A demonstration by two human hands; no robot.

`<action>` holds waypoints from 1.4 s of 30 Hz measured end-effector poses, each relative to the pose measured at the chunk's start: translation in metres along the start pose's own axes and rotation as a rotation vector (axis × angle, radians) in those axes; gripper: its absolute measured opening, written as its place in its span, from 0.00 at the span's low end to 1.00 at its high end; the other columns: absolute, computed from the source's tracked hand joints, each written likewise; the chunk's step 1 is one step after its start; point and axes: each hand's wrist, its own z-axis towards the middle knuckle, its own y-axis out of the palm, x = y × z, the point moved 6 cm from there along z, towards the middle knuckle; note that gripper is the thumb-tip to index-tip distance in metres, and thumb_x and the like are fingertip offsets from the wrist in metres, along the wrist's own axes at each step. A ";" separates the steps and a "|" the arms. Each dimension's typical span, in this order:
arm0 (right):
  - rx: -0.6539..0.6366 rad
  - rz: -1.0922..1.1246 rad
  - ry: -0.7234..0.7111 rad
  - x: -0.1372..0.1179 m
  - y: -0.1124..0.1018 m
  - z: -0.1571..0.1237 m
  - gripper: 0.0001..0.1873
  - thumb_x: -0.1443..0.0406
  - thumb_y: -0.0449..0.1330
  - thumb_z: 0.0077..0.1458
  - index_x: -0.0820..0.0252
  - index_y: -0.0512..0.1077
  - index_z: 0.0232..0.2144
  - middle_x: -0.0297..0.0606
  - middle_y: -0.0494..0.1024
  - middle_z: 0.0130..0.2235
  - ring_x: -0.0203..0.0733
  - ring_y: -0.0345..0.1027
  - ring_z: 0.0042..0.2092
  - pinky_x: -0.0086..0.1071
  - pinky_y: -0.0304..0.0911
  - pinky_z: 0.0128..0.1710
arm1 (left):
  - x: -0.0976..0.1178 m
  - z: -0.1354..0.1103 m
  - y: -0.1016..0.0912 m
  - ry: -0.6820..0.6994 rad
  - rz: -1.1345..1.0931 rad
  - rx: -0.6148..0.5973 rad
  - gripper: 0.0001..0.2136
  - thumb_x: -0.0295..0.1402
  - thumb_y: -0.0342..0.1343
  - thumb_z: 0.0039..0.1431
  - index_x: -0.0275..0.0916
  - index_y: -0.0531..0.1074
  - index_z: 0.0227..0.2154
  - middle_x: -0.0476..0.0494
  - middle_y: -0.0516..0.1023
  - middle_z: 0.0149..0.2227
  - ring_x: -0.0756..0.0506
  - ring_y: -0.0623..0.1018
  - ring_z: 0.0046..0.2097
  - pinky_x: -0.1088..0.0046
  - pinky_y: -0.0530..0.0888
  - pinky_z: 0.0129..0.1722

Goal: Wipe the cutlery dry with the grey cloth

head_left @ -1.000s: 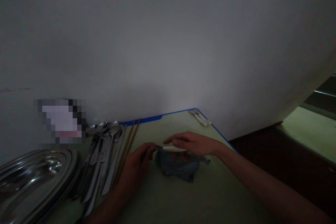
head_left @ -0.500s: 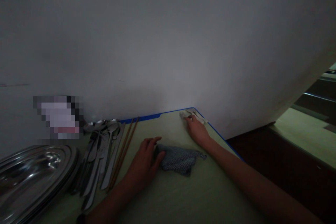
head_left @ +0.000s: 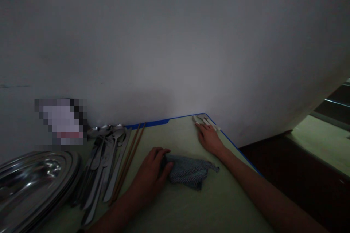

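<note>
The right hand (head_left: 210, 139) has brought a utensil (head_left: 194, 119) to the far-right cutlery (head_left: 205, 119), grip unclear; the left hand (head_left: 152, 169), fingers apart, is at the cloth (head_left: 190, 173).

Right hand (head_left: 210, 139), right of centre, fingers over white-handled silver metal cutlery (head_left: 205, 120) at corner of pale green, blue-edged tabletop (head_left: 169, 211); grip unclear. Left hand (head_left: 151, 169), lower centre, fingers loosely curled, thumb at crumpled blue-grey textured cloth (head_left: 188, 172). Lower left: 2 slim brown wooden sticks (head_left: 128, 162), all-silver metal cutlery pile (head_left: 105, 161), shiny oval metal platters (head_left: 71, 164).
</note>
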 end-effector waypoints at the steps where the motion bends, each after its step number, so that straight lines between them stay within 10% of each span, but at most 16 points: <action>1: -0.007 -0.007 -0.014 -0.001 0.001 0.000 0.23 0.69 0.44 0.55 0.70 0.60 0.53 0.50 0.68 0.50 0.46 0.58 0.51 0.40 0.52 0.53 | 0.000 0.000 0.000 0.000 0.005 -0.003 0.14 0.36 0.45 0.60 0.41 0.62 0.47 0.41 0.66 0.46 0.43 0.69 0.47 0.61 0.68 0.48; 15: -0.020 -0.110 0.173 -0.008 -0.015 0.000 0.18 0.64 0.45 0.57 0.62 0.67 0.46 0.47 0.65 0.45 0.45 0.64 0.43 0.36 0.58 0.44 | 0.003 0.000 -0.002 -0.003 0.000 -0.014 0.12 0.36 0.45 0.60 0.41 0.63 0.46 0.41 0.67 0.45 0.42 0.70 0.46 0.60 0.69 0.47; 21: -0.094 -0.159 0.244 -0.004 -0.015 0.000 0.24 0.66 0.46 0.55 0.54 0.54 0.56 0.46 0.66 0.46 0.43 0.67 0.38 0.33 0.60 0.34 | 0.003 0.000 -0.002 -0.003 0.007 -0.025 0.13 0.37 0.45 0.60 0.41 0.63 0.46 0.40 0.67 0.45 0.42 0.70 0.46 0.59 0.68 0.48; 42: 0.051 -0.345 0.276 0.007 -0.030 0.004 0.20 0.63 0.49 0.54 0.60 0.61 0.50 0.48 0.72 0.41 0.49 0.61 0.43 0.39 0.47 0.42 | 0.004 0.000 -0.002 -0.009 0.007 -0.037 0.13 0.37 0.45 0.60 0.40 0.63 0.46 0.40 0.67 0.45 0.42 0.70 0.46 0.60 0.69 0.47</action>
